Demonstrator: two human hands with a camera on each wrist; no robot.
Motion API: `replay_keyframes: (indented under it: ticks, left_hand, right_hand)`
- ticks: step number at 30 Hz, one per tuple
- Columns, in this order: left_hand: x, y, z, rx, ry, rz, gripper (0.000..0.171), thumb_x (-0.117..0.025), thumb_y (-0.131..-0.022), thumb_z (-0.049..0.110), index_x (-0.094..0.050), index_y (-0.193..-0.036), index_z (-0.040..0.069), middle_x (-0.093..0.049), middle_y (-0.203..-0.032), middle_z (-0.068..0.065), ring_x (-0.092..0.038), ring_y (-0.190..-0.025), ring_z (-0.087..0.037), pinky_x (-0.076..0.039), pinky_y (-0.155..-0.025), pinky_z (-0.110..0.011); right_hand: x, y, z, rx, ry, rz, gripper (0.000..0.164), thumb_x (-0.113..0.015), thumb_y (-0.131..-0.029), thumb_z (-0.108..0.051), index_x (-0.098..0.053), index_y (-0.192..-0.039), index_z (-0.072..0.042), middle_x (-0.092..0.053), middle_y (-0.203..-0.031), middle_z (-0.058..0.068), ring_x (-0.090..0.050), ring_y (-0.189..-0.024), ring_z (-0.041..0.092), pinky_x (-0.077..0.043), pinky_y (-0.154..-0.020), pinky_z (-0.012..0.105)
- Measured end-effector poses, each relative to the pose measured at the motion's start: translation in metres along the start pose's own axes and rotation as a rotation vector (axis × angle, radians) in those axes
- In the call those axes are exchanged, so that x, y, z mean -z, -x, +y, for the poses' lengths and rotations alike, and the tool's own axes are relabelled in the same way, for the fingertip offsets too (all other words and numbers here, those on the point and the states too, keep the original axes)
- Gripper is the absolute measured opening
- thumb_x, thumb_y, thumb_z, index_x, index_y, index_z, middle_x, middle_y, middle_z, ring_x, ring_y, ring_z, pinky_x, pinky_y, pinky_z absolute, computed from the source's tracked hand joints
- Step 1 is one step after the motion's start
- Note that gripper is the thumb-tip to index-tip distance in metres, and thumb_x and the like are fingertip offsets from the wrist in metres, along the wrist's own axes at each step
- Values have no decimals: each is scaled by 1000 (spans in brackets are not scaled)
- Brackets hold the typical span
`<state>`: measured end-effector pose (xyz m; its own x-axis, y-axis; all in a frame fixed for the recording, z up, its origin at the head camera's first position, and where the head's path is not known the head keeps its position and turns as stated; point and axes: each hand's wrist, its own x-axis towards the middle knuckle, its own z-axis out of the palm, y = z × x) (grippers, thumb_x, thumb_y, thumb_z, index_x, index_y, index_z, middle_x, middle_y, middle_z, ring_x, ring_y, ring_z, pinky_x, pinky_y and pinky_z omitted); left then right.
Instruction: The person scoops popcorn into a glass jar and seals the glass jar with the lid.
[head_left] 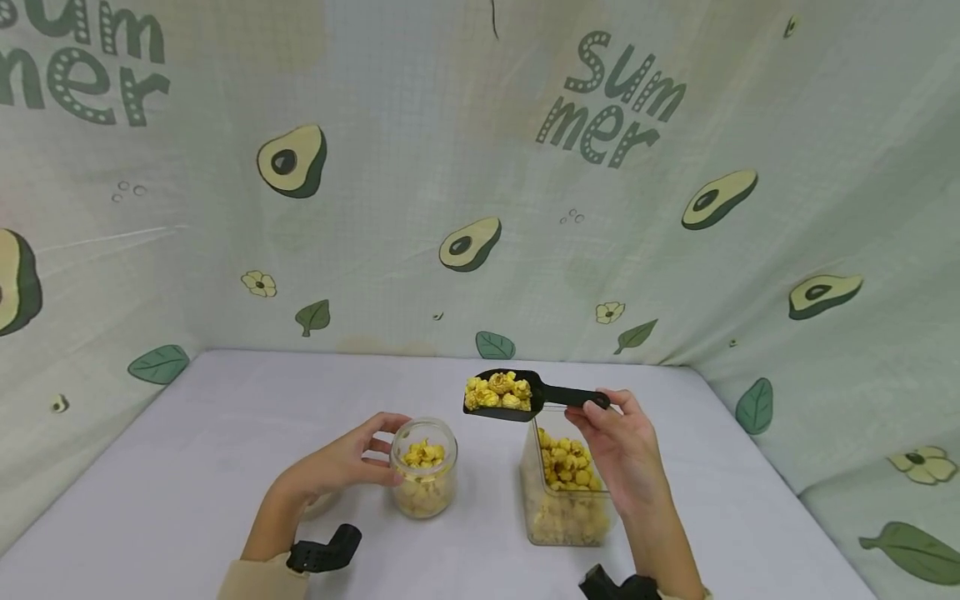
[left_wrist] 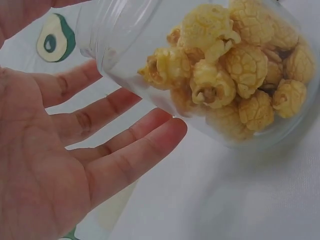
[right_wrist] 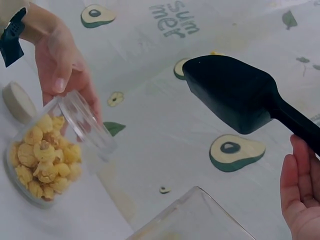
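Observation:
A clear glass jar (head_left: 424,483) stands on the table, partly filled with yellow popcorn (left_wrist: 225,70). My left hand (head_left: 358,457) holds it from the left, thumb on the near side and fingers behind, by the neck (right_wrist: 85,125). In my right hand (head_left: 618,442) is the handle of a black scoop (head_left: 555,395), pinched between thumb and fingers. Popcorn (head_left: 498,391) fills the scoop, which hangs level in the air, right of the jar and higher. Below the right hand stands a clear square container (head_left: 531,500) with more popcorn (head_left: 567,462) inside.
A pale round lid (right_wrist: 19,102) lies by the left wrist, mostly hidden in the head view. The white-covered table (head_left: 247,417) meets a printed cloth backdrop (head_left: 390,283) at the back and sides.

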<state>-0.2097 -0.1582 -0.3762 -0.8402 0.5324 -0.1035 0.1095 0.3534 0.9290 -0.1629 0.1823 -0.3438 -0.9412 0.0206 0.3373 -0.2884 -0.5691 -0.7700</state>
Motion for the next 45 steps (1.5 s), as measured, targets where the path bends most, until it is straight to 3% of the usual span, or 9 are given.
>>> replay_keyframes:
  ticks: [15, 21, 28, 33, 45]
  left_hand:
    - [2, -1, -3, -14, 4, 2, 71, -74, -78, 18, -35, -136, 5, -38, -138, -18, -46, -115, -28, -47, -95, -44]
    - [2, -2, -4, -24, 11, 0, 71, -74, -77, 18, -36, -136, 3, -38, -137, -19, -46, -113, -27, -47, -95, -42]
    - [1, -1, -4, -21, 11, 5, 71, -74, -77, 17, -36, -136, 3, -39, -134, -19, -46, -113, -27, -47, -95, -42]
    - [0, 1, -4, -30, 12, 1, 71, -74, -77, 17, -35, -136, 3, -38, -136, -20, -45, -115, -29, -47, -96, -43]
    - [0, -1, -2, -28, 17, -14, 71, -73, -78, 17, -34, -136, 2, -37, -136, -19, -45, -115, -28, -46, -96, -42]
  right_hand:
    - [-14, 1, 7, -74, 162, 36, 19, -52, -90, 5, -48, -99, -12, -66, -88, -1, -68, -81, 12, -53, -86, 24]
    - [-17, 1, 11, -98, 178, 31, 21, -54, -89, 7, -48, -98, -12, -67, -87, -3, -68, -81, 11, -53, -86, 23]
    - [-26, 1, 16, -147, 274, 104, 22, -61, -85, 5, -48, -96, -10, -67, -87, -2, -68, -82, 14, -53, -88, 27]
    - [-33, 3, 15, -175, 348, 144, 25, -64, -83, 3, -47, -98, -8, -68, -86, -3, -68, -82, 13, -52, -89, 23]
    - [-39, 4, 18, -171, 497, 199, 30, -68, -79, 2, -48, -100, -5, -70, -83, -7, -67, -85, 10, -52, -80, 23]
